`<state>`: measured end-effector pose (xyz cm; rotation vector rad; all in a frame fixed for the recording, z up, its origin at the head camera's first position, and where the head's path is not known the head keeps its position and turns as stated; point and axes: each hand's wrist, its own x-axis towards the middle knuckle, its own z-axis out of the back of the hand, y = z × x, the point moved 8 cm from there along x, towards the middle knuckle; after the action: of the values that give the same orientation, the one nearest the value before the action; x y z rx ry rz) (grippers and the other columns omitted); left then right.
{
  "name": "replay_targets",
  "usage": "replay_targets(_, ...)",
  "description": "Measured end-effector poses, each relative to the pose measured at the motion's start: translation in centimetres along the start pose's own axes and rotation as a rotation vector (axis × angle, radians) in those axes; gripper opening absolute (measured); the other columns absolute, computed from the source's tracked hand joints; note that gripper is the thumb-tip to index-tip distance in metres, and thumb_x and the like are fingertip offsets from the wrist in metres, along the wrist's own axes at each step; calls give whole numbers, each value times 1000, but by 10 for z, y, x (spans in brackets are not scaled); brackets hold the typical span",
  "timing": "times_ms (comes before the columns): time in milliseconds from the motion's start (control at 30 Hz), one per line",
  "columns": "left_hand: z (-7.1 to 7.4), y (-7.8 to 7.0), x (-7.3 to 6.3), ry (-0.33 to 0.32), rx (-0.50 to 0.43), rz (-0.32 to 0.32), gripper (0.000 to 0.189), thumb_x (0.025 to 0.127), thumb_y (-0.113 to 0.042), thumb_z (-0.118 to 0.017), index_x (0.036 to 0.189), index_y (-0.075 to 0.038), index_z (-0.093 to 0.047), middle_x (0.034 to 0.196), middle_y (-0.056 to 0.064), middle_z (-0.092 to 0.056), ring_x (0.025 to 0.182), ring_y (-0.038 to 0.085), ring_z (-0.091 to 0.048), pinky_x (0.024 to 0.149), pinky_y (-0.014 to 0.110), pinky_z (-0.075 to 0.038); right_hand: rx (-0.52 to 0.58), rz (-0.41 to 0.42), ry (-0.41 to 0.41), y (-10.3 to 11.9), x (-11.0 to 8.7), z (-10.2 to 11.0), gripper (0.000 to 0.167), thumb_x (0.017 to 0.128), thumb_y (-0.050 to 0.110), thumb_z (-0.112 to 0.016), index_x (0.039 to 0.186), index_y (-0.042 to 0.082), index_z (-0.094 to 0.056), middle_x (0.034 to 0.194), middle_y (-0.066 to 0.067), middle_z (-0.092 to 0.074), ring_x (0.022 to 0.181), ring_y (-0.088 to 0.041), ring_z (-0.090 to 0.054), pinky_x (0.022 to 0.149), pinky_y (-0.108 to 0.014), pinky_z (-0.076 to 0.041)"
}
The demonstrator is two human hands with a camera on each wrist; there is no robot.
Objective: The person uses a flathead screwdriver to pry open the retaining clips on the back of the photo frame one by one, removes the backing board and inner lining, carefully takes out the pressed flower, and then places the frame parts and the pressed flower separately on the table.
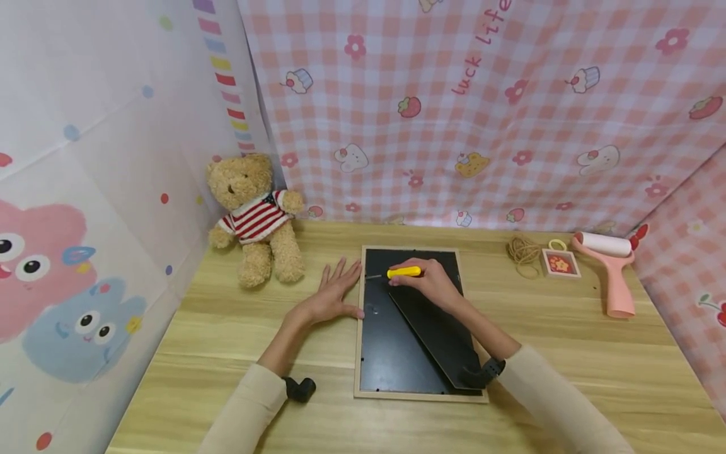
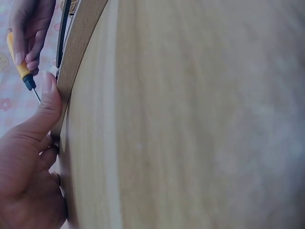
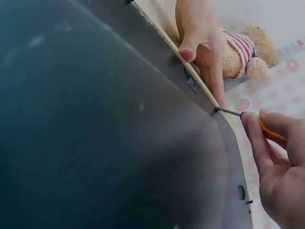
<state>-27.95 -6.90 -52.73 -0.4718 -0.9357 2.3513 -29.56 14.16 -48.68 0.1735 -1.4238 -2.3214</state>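
Observation:
A picture frame [image 1: 420, 398] with a light wooden rim lies on the table, its black back board [image 1: 380, 353] facing up. A black stand flap [image 1: 437, 334] slants across that board. My right hand [image 1: 432, 284] grips a yellow-handled screwdriver [image 1: 404, 272]. In the right wrist view the screwdriver's shaft [image 3: 229, 112] reaches to a small dark tab at the frame's inner edge. Against the frame's left side rests my left hand [image 1: 331, 295], fingers spread on the table. Its thumb [image 2: 47, 98] presses the rim in the left wrist view.
A teddy bear [image 1: 258, 217] in a striped shirt sits at the back left. Along the back right lie a twine bundle [image 1: 523, 250], a small square charm [image 1: 560, 263] with a ring, and a pink lint roller [image 1: 615, 277]. Patterned cloth [image 1: 454, 126] hangs behind the table.

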Motion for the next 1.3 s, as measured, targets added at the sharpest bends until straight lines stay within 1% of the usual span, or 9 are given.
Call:
replay_targets(100,-1,2,1,-3,2,-1,111,95,-28,-87,173,4,-15,183,20,-10,170,43,14,133,63,19,23,-8,7,0,3,-2,26,103,12,-77,126,1,-81,107,-11,-85,97,-18,-83,90,-20,-61)
replay_targets(233,-2,4,1,-20,-10,-14,112,93,-26,-88,173,4,-16,183,20,-12,170,42,12,133,63,19,26,-9,10,4,8,-3,25,104,14,-77,124,-1,-81,102,-12,-85,92,-22,-84,91,-26,-64)
replay_targets(433,-8,10,4,-66,-39,-72,115,89,-27,-89,174,2,-17,182,22,-15,170,43,9,132,62,20,-68,-17,-21,9,8,1,24,102,17,-80,120,1,-83,96,-9,-85,87,-21,-84,92,-31,-65)
replay_targets(567,-10,14,4,-88,-37,-87,116,88,-27,-90,174,2,-17,182,22,-16,171,43,8,132,62,20,-89,-13,-46,7,5,3,24,102,17,-80,120,1,-83,96,-9,-86,87,-19,-84,92,-30,-65)
replay_targets(700,-8,16,3,-104,-31,-87,116,88,-27,-91,174,0,-18,183,20,-18,171,42,7,133,61,20,-80,5,-43,8,8,1,26,102,18,-80,121,2,-83,99,-9,-86,89,-19,-84,93,-28,-64)
replay_targets(900,-7,14,2,-96,-24,-88,115,89,-29,-90,174,0,-18,183,20,-17,171,41,8,133,61,20,-52,-10,4,10,14,1,24,103,15,-78,122,0,-82,99,-11,-86,91,-23,-84,88,-22,-63)
replay_targets(1033,-7,12,2,-87,-26,-79,115,90,-30,-89,174,0,-18,183,19,-16,171,40,8,133,60,20,-8,-39,63,9,18,2,26,104,15,-76,124,-2,-81,101,-13,-85,93,-25,-84,88,-25,-65)
replay_targets(1167,-6,11,2,-74,-36,-66,114,90,-30,-89,174,0,-17,183,19,-15,171,40,10,133,59,21,30,-44,132,11,26,1,29,106,15,-74,125,-6,-79,101,-15,-85,95,-30,-84,93,-33,-66)
replay_targets(1300,-6,11,2,-67,-38,-55,114,91,-31,-88,174,-1,-17,183,17,-14,171,38,11,133,57,22,63,-46,184,18,36,-2,28,106,13,-73,122,-9,-79,100,-18,-84,95,-40,-83,93,-48,-66)
